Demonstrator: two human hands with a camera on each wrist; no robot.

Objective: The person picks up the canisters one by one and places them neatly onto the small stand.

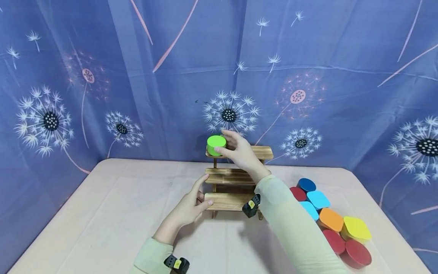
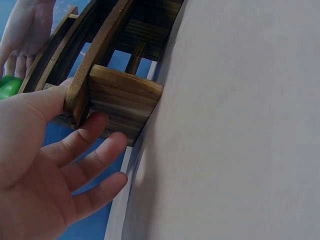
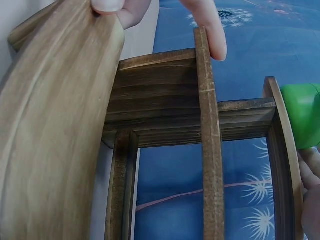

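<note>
A bright green round block (image 1: 216, 145) stands at the left end of the top shelf of a wooden tiered stand (image 1: 226, 201). The right hand (image 1: 239, 152) is at the block's right side, its thumb on the block; the other fingers are partly hidden behind. In the right wrist view the green block (image 3: 302, 115) sits against the top shelf board (image 3: 285, 150). The left hand (image 1: 188, 205) holds the stand's left side, thumb on the lowest shelf and a finger up at the middle one. The left wrist view shows its thumb behind a shelf edge, the other fingers (image 2: 95, 165) spread.
On the table's right side lies a group of blocks: dark blue (image 1: 306, 185), light blue (image 1: 318, 199), orange (image 1: 330, 219), yellow (image 1: 356, 228) and several red ones (image 1: 356, 254). A blue dandelion-print curtain (image 1: 178, 95) hangs behind the pale table (image 1: 119, 213).
</note>
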